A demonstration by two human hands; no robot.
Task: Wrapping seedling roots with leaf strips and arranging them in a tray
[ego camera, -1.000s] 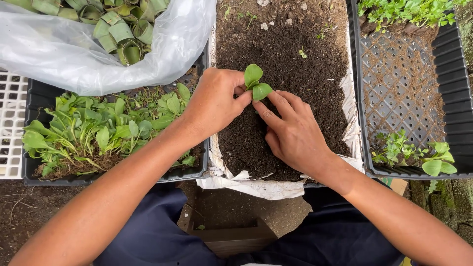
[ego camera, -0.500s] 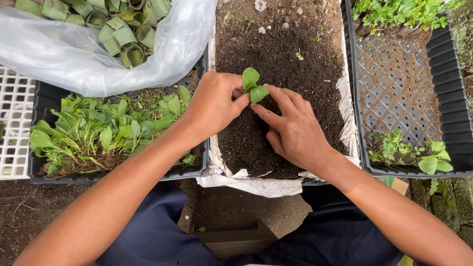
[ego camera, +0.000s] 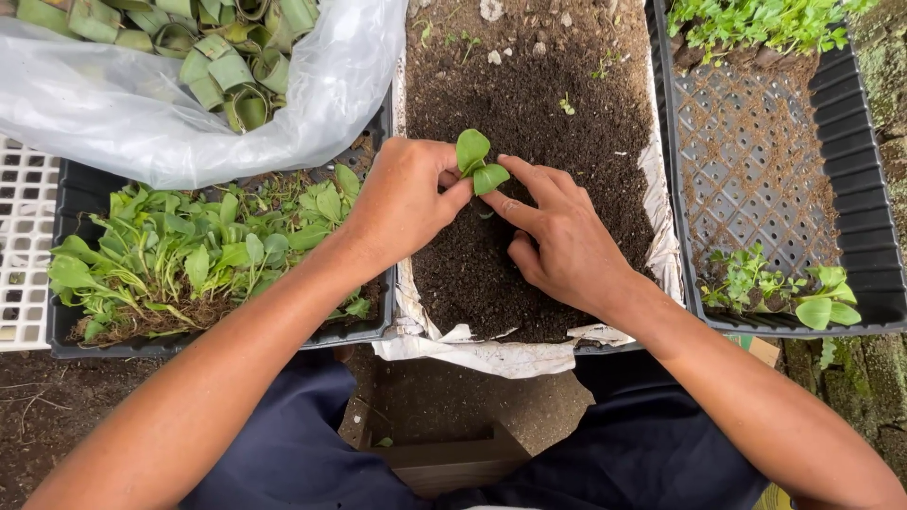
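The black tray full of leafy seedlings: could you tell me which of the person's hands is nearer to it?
Left. The left hand is right beside the tray of seedlings; the right hand lies farther off over the soil.

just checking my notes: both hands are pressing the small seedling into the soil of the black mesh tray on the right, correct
Not quite. The head view shows the left hand and right hand at the small seedling in the soil of the middle white-lined box, not the black mesh tray.

seedling (ego camera: pixel 480 162) stem — behind fingertips (ego camera: pixel 460 194)
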